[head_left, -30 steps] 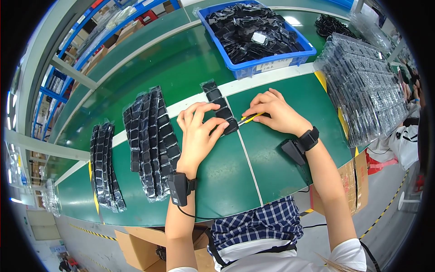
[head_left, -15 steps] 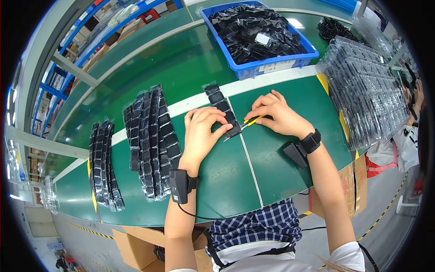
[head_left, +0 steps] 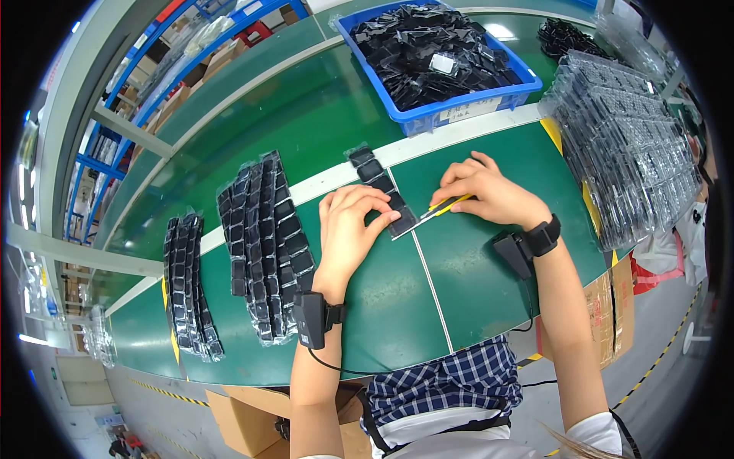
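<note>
Since a second ago little has shifted: the left hand has slid slightly along the strip of bagged black parts, and the right hand keeps its place just right of it. The left hand lies flat, fingers spread, pressing the strip's near end onto the green table. The right hand is closed around a yellow-handled knife, its tip at the strip's near end beside the left fingertips.

The strip looks light, limp and slippery in its clear film, so it is probably best held flat from above or pinched at a seam between pockets. Finished strips lie left of the left hand; the blue bin stands beyond both hands. Bare table toward the body leaves working room.
</note>
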`<state>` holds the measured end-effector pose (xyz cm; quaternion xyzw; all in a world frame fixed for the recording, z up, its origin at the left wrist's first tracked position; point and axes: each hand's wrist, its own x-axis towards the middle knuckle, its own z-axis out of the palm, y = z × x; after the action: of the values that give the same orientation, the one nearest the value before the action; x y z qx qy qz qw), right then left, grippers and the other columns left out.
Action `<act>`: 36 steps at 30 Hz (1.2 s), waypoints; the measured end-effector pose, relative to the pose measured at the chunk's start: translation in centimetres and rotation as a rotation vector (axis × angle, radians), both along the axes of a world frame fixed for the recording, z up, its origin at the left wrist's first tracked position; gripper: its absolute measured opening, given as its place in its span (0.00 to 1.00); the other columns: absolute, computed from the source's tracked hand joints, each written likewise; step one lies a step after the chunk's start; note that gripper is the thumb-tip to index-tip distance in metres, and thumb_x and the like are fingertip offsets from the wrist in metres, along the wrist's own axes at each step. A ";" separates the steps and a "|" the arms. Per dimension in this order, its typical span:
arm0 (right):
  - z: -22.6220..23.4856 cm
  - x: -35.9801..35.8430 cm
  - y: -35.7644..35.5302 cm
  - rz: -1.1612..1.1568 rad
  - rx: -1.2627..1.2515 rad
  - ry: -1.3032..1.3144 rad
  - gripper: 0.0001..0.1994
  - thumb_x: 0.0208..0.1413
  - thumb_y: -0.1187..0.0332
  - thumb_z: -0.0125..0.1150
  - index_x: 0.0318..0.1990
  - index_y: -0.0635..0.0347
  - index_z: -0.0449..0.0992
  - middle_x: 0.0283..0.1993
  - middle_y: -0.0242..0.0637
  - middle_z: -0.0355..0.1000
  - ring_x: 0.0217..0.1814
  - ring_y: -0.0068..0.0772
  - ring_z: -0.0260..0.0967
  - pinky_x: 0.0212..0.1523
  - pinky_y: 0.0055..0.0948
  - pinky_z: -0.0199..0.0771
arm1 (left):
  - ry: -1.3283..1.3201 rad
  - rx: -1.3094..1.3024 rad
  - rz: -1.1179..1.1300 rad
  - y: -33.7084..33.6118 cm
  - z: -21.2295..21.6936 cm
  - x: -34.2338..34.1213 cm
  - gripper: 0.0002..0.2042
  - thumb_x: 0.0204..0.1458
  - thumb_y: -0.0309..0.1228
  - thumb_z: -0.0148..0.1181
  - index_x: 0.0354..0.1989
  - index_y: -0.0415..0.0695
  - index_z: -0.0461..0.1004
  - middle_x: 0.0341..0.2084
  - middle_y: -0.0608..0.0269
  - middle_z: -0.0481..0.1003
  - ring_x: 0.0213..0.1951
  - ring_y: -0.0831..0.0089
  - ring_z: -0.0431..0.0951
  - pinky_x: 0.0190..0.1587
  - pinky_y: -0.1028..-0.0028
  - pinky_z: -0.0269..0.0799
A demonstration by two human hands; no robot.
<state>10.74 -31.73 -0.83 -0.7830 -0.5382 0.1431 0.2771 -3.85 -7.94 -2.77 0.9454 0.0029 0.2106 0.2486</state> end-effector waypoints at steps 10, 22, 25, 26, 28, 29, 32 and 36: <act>-0.5 -0.4 0.4 -0.046 0.008 -0.037 0.15 0.55 0.72 0.67 0.50 0.41 0.84 0.46 0.23 0.70 0.57 0.28 0.69 0.78 0.59 0.33 | -0.014 -0.006 -0.019 -0.3 -0.1 0.2 0.08 0.48 0.38 0.73 0.29 0.49 0.82 0.39 0.76 0.81 0.52 0.69 0.75 0.61 0.62 0.59; -0.6 0.0 -0.1 -0.055 -0.010 -0.038 0.14 0.57 0.69 0.67 0.49 0.36 0.85 0.45 0.21 0.71 0.57 0.28 0.66 0.78 0.62 0.32 | 0.000 0.003 -0.017 -0.4 -0.2 -0.1 0.08 0.48 0.38 0.73 0.30 0.50 0.82 0.41 0.78 0.81 0.53 0.70 0.74 0.60 0.62 0.59; -0.6 -0.8 0.6 -0.040 0.013 -0.021 0.13 0.58 0.68 0.67 0.49 0.36 0.85 0.46 0.20 0.71 0.59 0.28 0.65 0.77 0.66 0.32 | 0.015 -0.016 -0.036 -0.4 0.1 -0.1 0.08 0.47 0.36 0.74 0.30 0.48 0.82 0.41 0.75 0.82 0.54 0.67 0.75 0.59 0.62 0.61; -0.5 -1.0 0.8 -0.046 -0.008 0.000 0.13 0.58 0.67 0.67 0.49 0.35 0.85 0.46 0.20 0.71 0.60 0.28 0.65 0.76 0.67 0.32 | 0.016 -0.016 -0.034 -0.4 0.1 -0.2 0.08 0.47 0.36 0.74 0.30 0.48 0.82 0.41 0.75 0.82 0.54 0.67 0.75 0.59 0.62 0.61; -0.2 -0.7 0.3 -0.058 -0.034 -0.029 0.13 0.58 0.67 0.67 0.48 0.35 0.85 0.46 0.20 0.71 0.60 0.28 0.65 0.76 0.67 0.32 | 0.008 0.008 -0.026 -0.3 0.0 -0.4 0.08 0.47 0.36 0.74 0.30 0.49 0.82 0.42 0.75 0.82 0.55 0.67 0.75 0.60 0.63 0.61; 0.1 -0.2 -0.1 -0.071 -0.062 -0.060 0.13 0.57 0.67 0.67 0.48 0.35 0.85 0.46 0.19 0.72 0.60 0.27 0.65 0.75 0.68 0.32 | 0.007 0.007 -0.025 -0.3 0.0 -0.5 0.08 0.47 0.36 0.74 0.30 0.49 0.82 0.42 0.75 0.82 0.55 0.67 0.75 0.60 0.63 0.61; 0.3 1.2 -1.7 -0.124 -0.070 -0.021 0.14 0.55 0.70 0.68 0.47 0.36 0.86 0.45 0.19 0.71 0.59 0.27 0.66 0.77 0.57 0.35 | -0.031 0.000 -0.035 -0.1 -0.4 -0.5 0.08 0.48 0.38 0.72 0.30 0.50 0.82 0.41 0.76 0.82 0.54 0.68 0.75 0.62 0.62 0.58; 0.0 1.6 -2.1 -0.131 0.090 0.016 0.15 0.53 0.71 0.69 0.48 0.42 0.86 0.46 0.24 0.72 0.55 0.30 0.67 0.70 0.41 0.52 | -0.209 -0.332 -0.066 1.2 0.0 -0.2 0.07 0.46 0.30 0.74 0.30 0.44 0.82 0.40 0.65 0.82 0.52 0.61 0.78 0.58 0.62 0.67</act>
<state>12.33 -33.80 -0.81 -0.8021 -0.4896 0.1065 0.3249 -4.07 -6.70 -2.73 0.8640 -0.0190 0.2961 0.4068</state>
